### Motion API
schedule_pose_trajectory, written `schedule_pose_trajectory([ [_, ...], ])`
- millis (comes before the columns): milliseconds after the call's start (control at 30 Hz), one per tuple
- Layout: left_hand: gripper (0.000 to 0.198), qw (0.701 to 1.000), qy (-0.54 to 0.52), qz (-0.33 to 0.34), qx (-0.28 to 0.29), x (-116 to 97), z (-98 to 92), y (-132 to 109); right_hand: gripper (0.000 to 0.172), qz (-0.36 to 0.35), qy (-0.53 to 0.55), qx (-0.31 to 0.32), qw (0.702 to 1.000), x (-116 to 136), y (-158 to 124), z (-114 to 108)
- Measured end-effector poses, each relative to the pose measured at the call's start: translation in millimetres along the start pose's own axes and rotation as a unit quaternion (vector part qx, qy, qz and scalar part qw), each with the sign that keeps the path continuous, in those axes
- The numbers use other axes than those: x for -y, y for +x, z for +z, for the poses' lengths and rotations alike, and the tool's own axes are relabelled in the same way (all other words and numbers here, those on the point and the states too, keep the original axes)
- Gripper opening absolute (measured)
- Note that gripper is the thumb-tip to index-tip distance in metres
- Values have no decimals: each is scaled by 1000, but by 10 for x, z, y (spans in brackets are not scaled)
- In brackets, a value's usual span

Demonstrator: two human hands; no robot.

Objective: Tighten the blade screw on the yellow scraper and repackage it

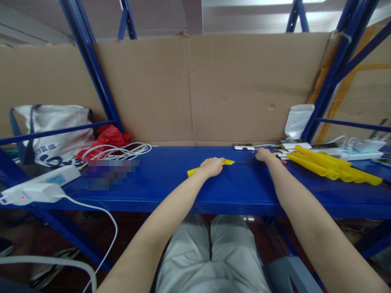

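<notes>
My left hand (212, 167) is closed around a yellow tube (193, 171) just above the blue table; both its ends stick out past the fingers. My right hand (265, 155) is over the table to the right, its fingers drawn together; whatever they pinch is too small to make out. Below that hand runs a thin metal rod (244, 162), pointing toward the yellow tube, and a dark red handle-like end (284, 162) shows on its far side. Close to the right fingertips lies a small black-and-white flat packet (243, 147).
Several yellow tubes (328, 162) are piled at right beside white cards (295, 145) and a power strip (360, 155). At left are a cloth bag (61, 126), a red plastic bag (111, 137), coiled white cable (128, 151) and another power strip (56, 177). Cardboard (232, 89) stands behind.
</notes>
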State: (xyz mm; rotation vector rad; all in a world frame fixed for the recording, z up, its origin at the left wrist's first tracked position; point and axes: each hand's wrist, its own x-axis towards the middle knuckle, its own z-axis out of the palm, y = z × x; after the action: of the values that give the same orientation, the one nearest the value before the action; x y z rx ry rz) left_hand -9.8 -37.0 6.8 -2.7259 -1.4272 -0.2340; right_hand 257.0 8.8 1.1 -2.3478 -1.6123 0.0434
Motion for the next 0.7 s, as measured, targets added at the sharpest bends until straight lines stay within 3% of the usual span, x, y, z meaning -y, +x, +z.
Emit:
schedule_pose_trajectory([
  [67,44,1000,2,0,0,1,5,1,53,23,-24,34,999,10,21,5],
  [500,43,1000,-2,12,-1,5,3,8,54,18,-51,78,996,48,9,-18],
  [700,45,1000,-5,10,-3,8,11,13,48,-21,-20,21,999,-59,130,88],
])
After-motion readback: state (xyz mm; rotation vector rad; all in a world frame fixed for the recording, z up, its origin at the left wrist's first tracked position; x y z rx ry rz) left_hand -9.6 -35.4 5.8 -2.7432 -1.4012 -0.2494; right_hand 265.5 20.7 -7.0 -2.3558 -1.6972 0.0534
